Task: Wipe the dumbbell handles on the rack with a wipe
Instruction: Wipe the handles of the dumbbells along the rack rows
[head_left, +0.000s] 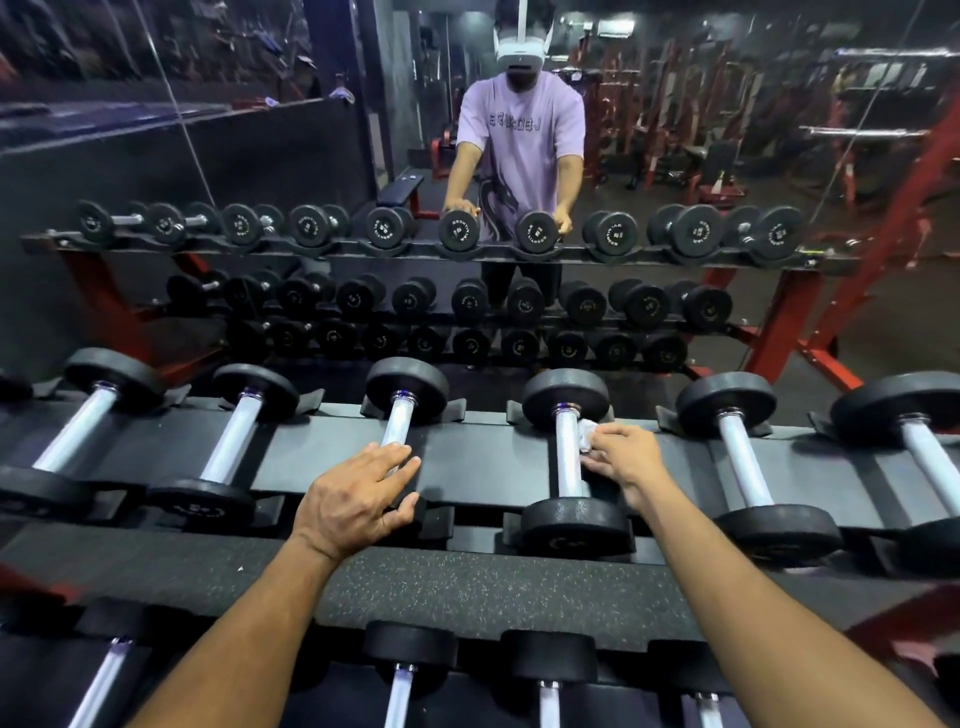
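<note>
Two hands are working over the top shelf of the rack (467, 462). My right hand (626, 460) is pinching a small white wipe (586, 434), fingers curled round it, pressing it against the right side of a dumbbell handle (567, 452), near its far end. That dumbbell (571, 525) is lying in its cradle, 4th from left in the row. My left hand (356, 499) is lying flat w/ fingers straight and spread, resting over the near end of the next dumbbell (406, 387) to the left, covering its handle's near part. A mirror (727, 156) behind the rack is reflecting me & the weights.
</note>
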